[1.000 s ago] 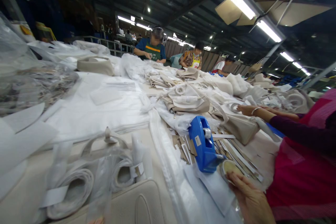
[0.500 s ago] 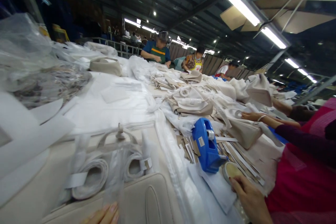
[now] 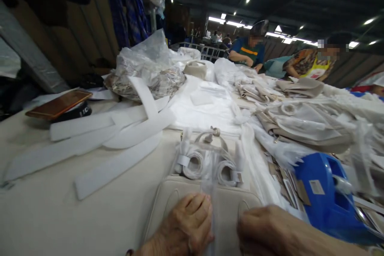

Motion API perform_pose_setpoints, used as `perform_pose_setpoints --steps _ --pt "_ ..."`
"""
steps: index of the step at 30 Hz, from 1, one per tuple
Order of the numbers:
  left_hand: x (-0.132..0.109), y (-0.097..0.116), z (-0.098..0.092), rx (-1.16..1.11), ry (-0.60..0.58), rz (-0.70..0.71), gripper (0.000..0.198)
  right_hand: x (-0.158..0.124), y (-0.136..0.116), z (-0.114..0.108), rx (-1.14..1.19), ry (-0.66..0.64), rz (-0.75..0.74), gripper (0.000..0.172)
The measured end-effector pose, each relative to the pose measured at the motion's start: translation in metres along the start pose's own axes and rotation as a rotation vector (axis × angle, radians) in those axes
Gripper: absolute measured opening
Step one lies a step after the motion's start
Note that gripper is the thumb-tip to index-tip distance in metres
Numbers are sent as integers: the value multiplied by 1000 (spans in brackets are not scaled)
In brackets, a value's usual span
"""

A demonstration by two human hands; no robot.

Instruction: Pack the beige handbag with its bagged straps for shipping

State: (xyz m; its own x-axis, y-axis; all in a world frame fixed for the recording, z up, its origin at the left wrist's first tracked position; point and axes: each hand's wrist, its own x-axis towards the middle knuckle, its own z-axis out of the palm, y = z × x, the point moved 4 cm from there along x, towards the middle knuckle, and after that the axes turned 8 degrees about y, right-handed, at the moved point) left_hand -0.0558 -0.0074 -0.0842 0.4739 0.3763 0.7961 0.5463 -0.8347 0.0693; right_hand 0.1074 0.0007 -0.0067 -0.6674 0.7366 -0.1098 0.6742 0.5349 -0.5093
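Pinched a clear plastic strip [image 3: 210,192] over the cream bag [image 3: 192,196] at the near table edge.
Left hand [image 3: 183,226] and right hand [image 3: 267,228] closed on the film; probably wrapping, needing an even pull next.

Matt cream leather-like bag [image 3: 192,208], clear glossy plastic film [image 3: 210,176], glossy blue plastic tape dispenser [image 3: 324,196].

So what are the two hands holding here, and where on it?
Both the left hand and right hand pinch a clear plastic strip at its near end, over a cream handbag.
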Motion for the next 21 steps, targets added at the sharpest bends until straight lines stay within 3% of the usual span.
perform_pose_setpoints --steps 3,7,15,21 --pt "-3 -1 1 0 41 3 27 51 1 -5 -258 -157 31 16" --pt "-7 -3 7 22 61 17 24 86 11 -2 -423 -224 -61 16" --pt "-8 -5 11 7 168 26 23 109 13 2 -524 -274 -53 16" --pt "-7 -5 9 19 167 40 22 126 23 -9 -610 -215 219 9"
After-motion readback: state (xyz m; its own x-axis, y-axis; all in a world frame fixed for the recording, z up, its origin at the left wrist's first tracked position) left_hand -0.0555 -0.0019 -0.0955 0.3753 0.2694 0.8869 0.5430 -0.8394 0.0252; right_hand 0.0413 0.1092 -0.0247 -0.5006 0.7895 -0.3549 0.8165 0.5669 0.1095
